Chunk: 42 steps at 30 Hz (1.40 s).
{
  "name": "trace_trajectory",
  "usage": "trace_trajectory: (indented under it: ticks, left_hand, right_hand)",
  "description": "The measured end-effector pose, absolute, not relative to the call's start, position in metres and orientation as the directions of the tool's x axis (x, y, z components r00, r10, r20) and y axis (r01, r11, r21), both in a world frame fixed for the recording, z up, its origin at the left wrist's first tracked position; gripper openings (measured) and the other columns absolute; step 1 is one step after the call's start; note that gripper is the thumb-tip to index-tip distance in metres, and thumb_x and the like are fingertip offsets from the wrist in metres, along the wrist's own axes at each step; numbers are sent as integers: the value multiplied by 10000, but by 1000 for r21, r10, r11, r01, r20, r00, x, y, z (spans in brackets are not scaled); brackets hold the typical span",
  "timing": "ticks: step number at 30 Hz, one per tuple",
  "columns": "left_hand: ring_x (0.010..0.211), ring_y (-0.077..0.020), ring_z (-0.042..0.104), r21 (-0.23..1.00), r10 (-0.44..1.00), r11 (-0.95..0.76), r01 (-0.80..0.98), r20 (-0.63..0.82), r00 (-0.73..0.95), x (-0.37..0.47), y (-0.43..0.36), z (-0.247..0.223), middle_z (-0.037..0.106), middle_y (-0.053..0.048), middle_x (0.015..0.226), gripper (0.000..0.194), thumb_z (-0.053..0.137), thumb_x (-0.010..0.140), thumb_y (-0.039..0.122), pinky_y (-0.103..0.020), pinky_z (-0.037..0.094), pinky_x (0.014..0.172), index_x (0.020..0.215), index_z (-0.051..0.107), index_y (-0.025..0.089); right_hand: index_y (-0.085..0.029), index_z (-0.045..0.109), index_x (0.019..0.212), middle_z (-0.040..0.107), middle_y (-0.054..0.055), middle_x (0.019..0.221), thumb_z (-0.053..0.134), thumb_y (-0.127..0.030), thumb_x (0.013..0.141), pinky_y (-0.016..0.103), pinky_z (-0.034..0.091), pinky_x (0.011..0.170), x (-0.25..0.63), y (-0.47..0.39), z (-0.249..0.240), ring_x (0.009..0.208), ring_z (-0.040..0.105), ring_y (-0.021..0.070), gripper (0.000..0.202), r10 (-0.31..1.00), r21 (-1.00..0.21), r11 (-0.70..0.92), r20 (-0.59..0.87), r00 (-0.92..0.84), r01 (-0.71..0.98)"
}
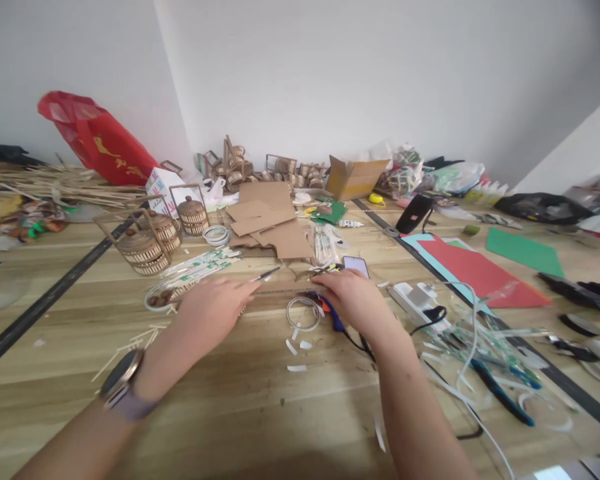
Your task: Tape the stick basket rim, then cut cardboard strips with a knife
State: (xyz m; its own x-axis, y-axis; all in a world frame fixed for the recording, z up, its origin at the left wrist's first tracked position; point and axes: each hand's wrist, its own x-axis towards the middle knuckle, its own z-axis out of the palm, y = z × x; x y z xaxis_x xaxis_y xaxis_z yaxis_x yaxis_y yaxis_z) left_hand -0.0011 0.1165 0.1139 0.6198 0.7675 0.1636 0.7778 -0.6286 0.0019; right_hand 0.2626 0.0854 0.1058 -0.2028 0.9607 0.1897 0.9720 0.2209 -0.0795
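My left hand (217, 307) reaches over the left middle of the table, beside a round tray of small brown pieces (161, 300). Its fingers are largely hidden under the back of the hand, so what it may hold cannot be made out. A slim dark-tipped tool (267, 273) lies by its fingertips. My right hand (353, 300) is open, fingers stretched left near small yellow-and-black tools. Under it is a blue-handled tool with a black cord (334, 315). Between my hands runs a thin brown strip (285, 289), with a white ring (303, 314) just nearer to me.
Lidded bamboo baskets (143, 252) stand at left. Cardboard sheets (270, 223) are stacked behind my hands, near a phone (356, 266). At right lie a power strip (417, 307) with cables, blue-handled pliers (503, 393) and red paper (480, 270). White scraps (297, 368) lie in front.
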Motion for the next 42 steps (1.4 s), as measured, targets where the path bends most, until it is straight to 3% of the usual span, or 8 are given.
trace_trajectory:
  ticks: [6,15,19,24,33,37,39,42]
  left_hand:
    - [1046,-256,696,77,737,-672,737,-34,675,-37,37,69,715,-56,1239,516,434,889,42,-411,569,840,1311,626,269]
    - [1147,-195,661,85,604,-777,623,-174,777,-92,-27,-15,662,-14,1336,744,412,762,-26,-319,550,933,1416,540,305]
    - [1171,-217,631,-5,564,-823,567,-109,818,-91,-38,-47,654,-36,1347,731,414,788,-26,-324,534,935,1431,526,302]
    - [1164,-238,591,-64,680,-727,684,71,730,-70,-37,-58,672,-46,1290,670,418,813,-22,-374,478,1001,1374,588,303]
    - [1149,-237,585,-166,658,-726,667,115,745,-58,28,-39,660,-84,1274,682,353,813,-82,-374,518,942,1376,581,229]
    - [1164,-258,583,-141,700,-694,707,100,707,-54,38,-42,651,-98,1302,531,433,895,37,-401,505,972,1373,587,211]
    - [1187,-290,566,-104,703,-695,712,113,703,-53,35,-47,628,-126,1337,437,517,946,231,-436,480,1005,1375,583,181]
    - [1222,-324,532,-78,686,-702,708,196,701,-55,30,-57,602,-161,1369,548,534,947,509,-462,449,1020,1363,592,157]
  right_hand:
    - [-262,683,1208,765,41,1086,533,-58,881,335,510,857,245,-5,79,968,709,216,414,939,-175,337,-9,-344,925]
    - [-245,681,1134,777,-5,1063,512,-92,902,309,530,787,245,-98,15,922,720,183,325,883,-94,434,241,-403,896]
    - [-217,648,1222,752,32,1155,502,-180,932,335,547,845,254,-115,-1,1009,700,204,327,866,-33,470,211,-454,882]
    - [-177,602,1321,688,63,1294,454,-92,904,355,553,908,264,-113,-26,1146,652,217,451,853,69,451,260,-452,890]
    - [-192,616,1340,671,106,1311,454,12,831,389,562,952,262,-49,-39,1179,628,229,573,893,-33,387,263,-365,922]
    - [-157,623,1332,669,140,1303,487,-14,850,432,562,966,263,-37,-41,1179,618,255,521,890,-81,404,265,-371,911]
    - [-181,608,1354,660,138,1314,500,-38,874,434,560,974,264,-37,-42,1177,618,252,512,897,-97,396,255,-362,913]
    - [-198,593,1373,650,140,1326,558,-95,890,442,557,982,266,-39,-41,1187,612,259,495,900,-117,401,235,-367,909]
